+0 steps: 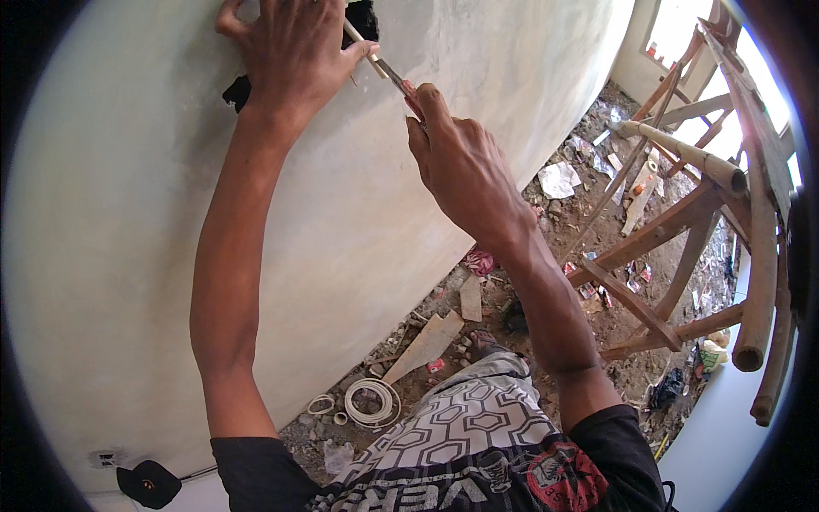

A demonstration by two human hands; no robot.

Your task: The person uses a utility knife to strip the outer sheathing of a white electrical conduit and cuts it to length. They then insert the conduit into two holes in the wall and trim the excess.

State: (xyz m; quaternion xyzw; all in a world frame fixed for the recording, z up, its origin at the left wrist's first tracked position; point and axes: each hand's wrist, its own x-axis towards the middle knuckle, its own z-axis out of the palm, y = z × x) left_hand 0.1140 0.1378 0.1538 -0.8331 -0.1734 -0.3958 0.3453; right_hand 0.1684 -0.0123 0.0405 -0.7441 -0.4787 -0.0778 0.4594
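Note:
My left hand (288, 51) is against the plastered wall (111, 213) beside a dark jagged hole (363, 19), its thumb over a thin pale tube (379, 68) that comes out there; some fingertips are cut off by the frame. Closed around red-handled pliers (412, 96), my right hand (456, 171) holds the tool's metal jaws at the lower end of the tube. A second dark opening (238, 92) shows just left of my left wrist.
A bamboo and timber scaffold (661, 222) stands at the right near a bright window (657, 38). The dirt floor (554, 222) is strewn with scraps, boards (431, 341) and coiled white tubing (368, 408). A black cap (149, 483) is at lower left.

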